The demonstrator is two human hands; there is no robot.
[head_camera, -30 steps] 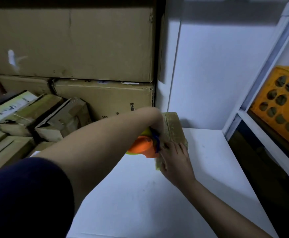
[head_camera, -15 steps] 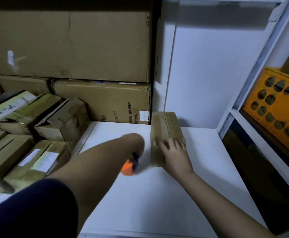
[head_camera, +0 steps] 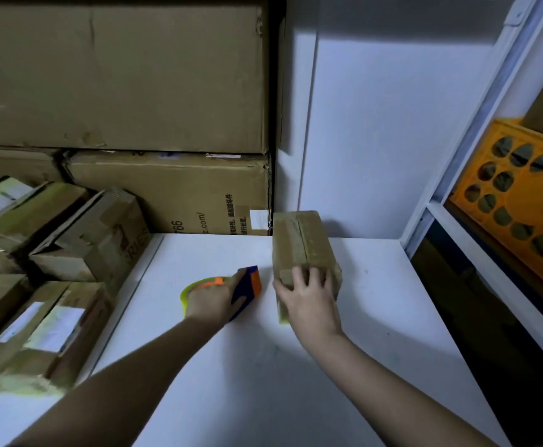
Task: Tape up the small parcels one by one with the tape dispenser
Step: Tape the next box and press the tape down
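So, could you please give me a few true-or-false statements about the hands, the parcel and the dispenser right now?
1. The left hand holds the tape dispenser. True.
2. The dispenser is pressed against the parcel. False: it is apart, to the parcel's left, over the table.
3. The right hand grips the parcel's near end. True.
4. The parcel sits in the orange crate. False: it stands on the table.

A white table [head_camera: 263,382] is carrying a taped parcel [head_camera: 302,246]; just left of the parcel a tape dispenser [head_camera: 246,290] is lying; farther left, small boxes [head_camera: 47,330] are crowding its edge.
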